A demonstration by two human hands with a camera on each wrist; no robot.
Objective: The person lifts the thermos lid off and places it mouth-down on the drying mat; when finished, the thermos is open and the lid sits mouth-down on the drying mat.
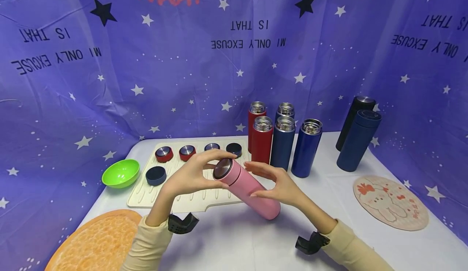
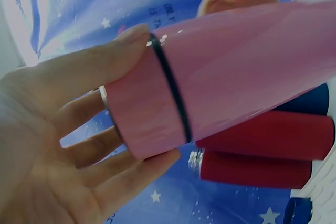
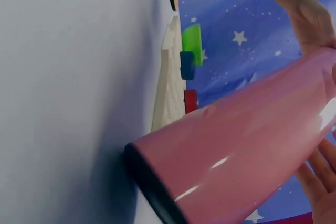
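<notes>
A pink thermos (image 1: pixel 256 194) is tilted over the table, its lid end up and to the left, its base low on the right. My left hand (image 1: pixel 193 173) grips the pink lid (image 1: pixel 235 176) between thumb and fingers; the left wrist view shows the thumb right at the dark seam (image 2: pixel 170 85) below the lid. My right hand (image 1: pixel 281 186) holds the body from the right, thumb in front and fingers behind. In the right wrist view the dark base (image 3: pixel 152 187) hangs close over the white table (image 3: pixel 63 98).
Behind my hands, a cream tray (image 1: pixel 146 196) bears several red, blue and dark lids. Several lidless red and blue thermoses (image 1: pixel 283 141) stand behind it to the right. Two lidded ones (image 1: pixel 356 145) stand farther right, near a round bunny mat (image 1: pixel 391 202). Left are a green bowl (image 1: pixel 121 174) and an orange mat (image 1: pixel 98 242).
</notes>
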